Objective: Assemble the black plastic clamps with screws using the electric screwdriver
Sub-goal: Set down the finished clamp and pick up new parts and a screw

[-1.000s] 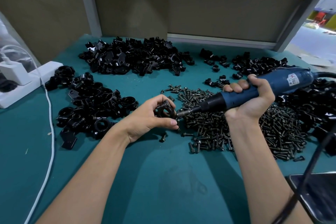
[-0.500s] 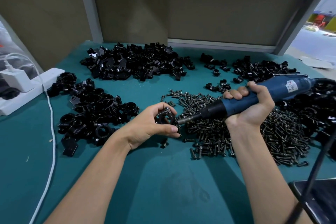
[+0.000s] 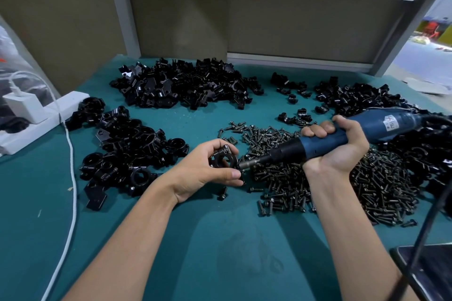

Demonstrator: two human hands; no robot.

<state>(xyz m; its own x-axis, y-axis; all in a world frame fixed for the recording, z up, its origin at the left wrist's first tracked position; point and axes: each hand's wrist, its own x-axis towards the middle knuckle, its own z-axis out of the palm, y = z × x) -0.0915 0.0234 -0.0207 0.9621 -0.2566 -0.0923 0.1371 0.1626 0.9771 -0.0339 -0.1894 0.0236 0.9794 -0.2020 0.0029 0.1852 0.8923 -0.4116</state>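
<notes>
The left hand (image 3: 208, 171) pinches a black plastic ring-shaped clamp (image 3: 223, 159) between thumb and fingers, its side turned toward the tool so the screw hole faces the bit. The right hand (image 3: 337, 149) is wrapped firmly round the blue-and-black electric screwdriver (image 3: 325, 140), whose metal tip meets the clamp's edge (the screw itself is too small to see). The heap of dark metal screws (image 3: 318, 178) lies just beneath the right hand, probably for quick reach.

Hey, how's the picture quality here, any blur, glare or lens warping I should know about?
Head view: wide-angle bending bows the frame posts outward; the top edge is smeared; the bright doorway at right is washed out; the black clamp in the left hand and the electric screwdriver stay fairly sharp; soft shadows lie under both arms.
</notes>
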